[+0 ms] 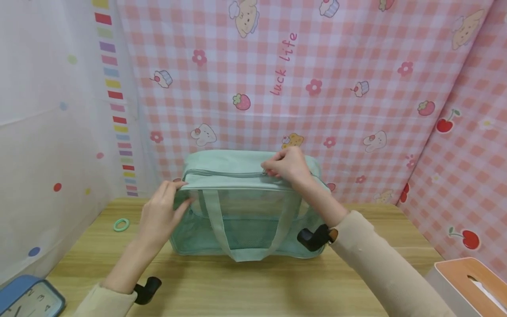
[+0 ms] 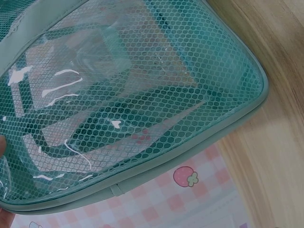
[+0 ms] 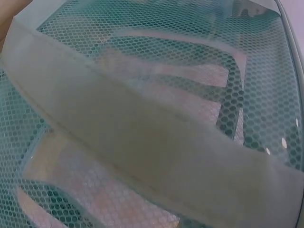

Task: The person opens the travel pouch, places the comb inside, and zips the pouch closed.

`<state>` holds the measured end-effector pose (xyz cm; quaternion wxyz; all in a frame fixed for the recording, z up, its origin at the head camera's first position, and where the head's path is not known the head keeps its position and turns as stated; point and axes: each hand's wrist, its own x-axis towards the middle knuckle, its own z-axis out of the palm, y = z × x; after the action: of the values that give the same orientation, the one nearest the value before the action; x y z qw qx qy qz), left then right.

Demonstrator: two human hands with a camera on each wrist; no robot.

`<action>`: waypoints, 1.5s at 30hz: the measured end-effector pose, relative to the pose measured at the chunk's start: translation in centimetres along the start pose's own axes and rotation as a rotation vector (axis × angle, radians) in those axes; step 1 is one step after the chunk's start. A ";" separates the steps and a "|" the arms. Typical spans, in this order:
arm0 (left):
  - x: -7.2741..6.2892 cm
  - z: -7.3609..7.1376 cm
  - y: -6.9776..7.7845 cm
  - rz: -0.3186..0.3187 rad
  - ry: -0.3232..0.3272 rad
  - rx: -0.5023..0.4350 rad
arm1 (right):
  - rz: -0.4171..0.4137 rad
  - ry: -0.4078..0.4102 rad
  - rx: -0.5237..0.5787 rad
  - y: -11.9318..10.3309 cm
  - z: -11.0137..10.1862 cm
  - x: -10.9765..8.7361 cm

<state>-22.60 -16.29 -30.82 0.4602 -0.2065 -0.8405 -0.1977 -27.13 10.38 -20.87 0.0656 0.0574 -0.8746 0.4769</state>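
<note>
A mint-green bag (image 1: 222,159) with see-through panels stands upright on the table. The zipper (image 1: 225,175) runs along its top, and its front strap handle (image 1: 249,254) hangs down. At the bag's upper left corner, my left hand (image 1: 159,215) pinches the edge, fingers on top and thumb against the front. My right hand (image 1: 290,165) pinches at the zipper, right of the middle; the pull itself is mostly hidden by the fingertips. Mesh (image 2: 166,118) fills the left wrist view, with only bits of fingers at the left edge. The handle (image 3: 142,128) crosses the right wrist view.
A green ring (image 1: 121,225) lies on the wooden table (image 1: 237,286) left of the bag. A blue clock (image 1: 35,299) sits at the front left, a tissue box (image 1: 467,281) at the front right. A pink checked cloth (image 1: 269,119) hangs close behind the bag.
</note>
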 end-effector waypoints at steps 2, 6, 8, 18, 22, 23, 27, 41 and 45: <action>0.0 0.0 0.1 0.001 0.002 -0.001 | -0.005 -0.003 -0.004 -0.1 0.2 0.0; 0.1 0.0 0.1 0.002 0.007 -0.004 | -0.017 -0.009 -0.011 -0.2 0.6 0.0; 0.1 0.0 0.1 0.001 0.009 -0.003 | -0.026 -0.017 -0.021 -0.3 0.8 0.0; -0.1 -0.1 0.2 -0.011 0.004 -0.004 | -0.053 -0.053 -0.064 -1.1 2.1 -0.1; -0.1 -0.1 0.2 -0.003 0.003 -0.002 | -0.054 -0.089 -0.054 -1.5 2.9 -0.2; -0.2 -0.1 0.2 0.000 0.003 -0.001 | -0.056 -0.095 -0.054 -1.6 3.2 -0.2; -0.2 -0.2 0.2 0.003 0.001 0.003 | -0.062 -0.113 -0.049 -2.3 4.3 -0.3; -0.4 -0.1 0.2 0.000 0.020 0.012 | -0.065 -0.135 -0.066 -3.5 6.2 -0.3; -0.4 -0.1 0.1 -0.004 0.016 0.015 | -0.076 -0.141 -0.051 -3.8 6.7 -0.3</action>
<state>-22.23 -16.30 -31.08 0.4682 -0.1997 -0.8386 -0.1941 -26.63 2.73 -21.38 0.0231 0.1222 -0.8860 0.4466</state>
